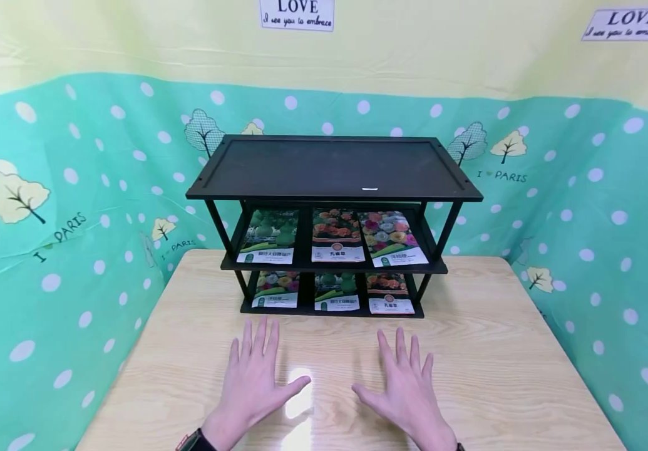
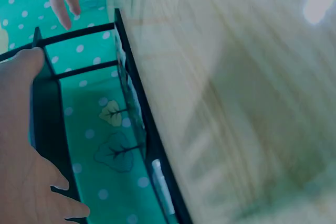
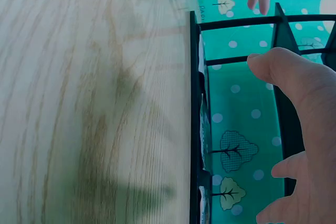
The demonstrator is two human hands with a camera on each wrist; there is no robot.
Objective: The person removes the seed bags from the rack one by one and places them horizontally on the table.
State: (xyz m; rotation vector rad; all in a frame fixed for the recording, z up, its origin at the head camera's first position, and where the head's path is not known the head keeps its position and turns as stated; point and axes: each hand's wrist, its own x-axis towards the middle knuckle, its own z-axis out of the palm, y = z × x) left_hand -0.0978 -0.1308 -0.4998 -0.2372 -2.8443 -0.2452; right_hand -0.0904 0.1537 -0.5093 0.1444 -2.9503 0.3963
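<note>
Your surface (image 1: 487, 351) is a pale, wood-grained board, and a bright glare patch (image 1: 301, 401) shines on it between your two bare hands. Around its back and sides hangs a teal cloth (image 1: 617, 250) with white dots, printed trees and "I PARIS" lettering; above the teal runs a pale yellow band (image 1: 442, 56) bearing two white rectangular "LOVE" signs (image 1: 297, 14) (image 1: 632, 25).

Toward the back of the surface, about midway across, stands a black three-tier rack (image 1: 329, 166) with slanted supports. A small white strip (image 1: 369, 188) lies near the front edge of its top. On the middle shelf (image 1: 304, 241) you have three printed packets in a row — green (image 1: 270, 232), orange-flowered (image 1: 336, 232) and multicoloured-flowered (image 1: 390, 235), from left to right. The bottom shelf (image 1: 307, 297) carries three more: multicoloured (image 1: 276, 285), green (image 1: 337, 288), orange (image 1: 389, 289).

Your left hand (image 1: 253, 382), with a black strap (image 1: 196, 441) at its wrist, and your right hand (image 1: 408, 385) are over the surface in front of the rack — both with fingers straight and spread, thumbs pointing inward, each holding nothing.
</note>
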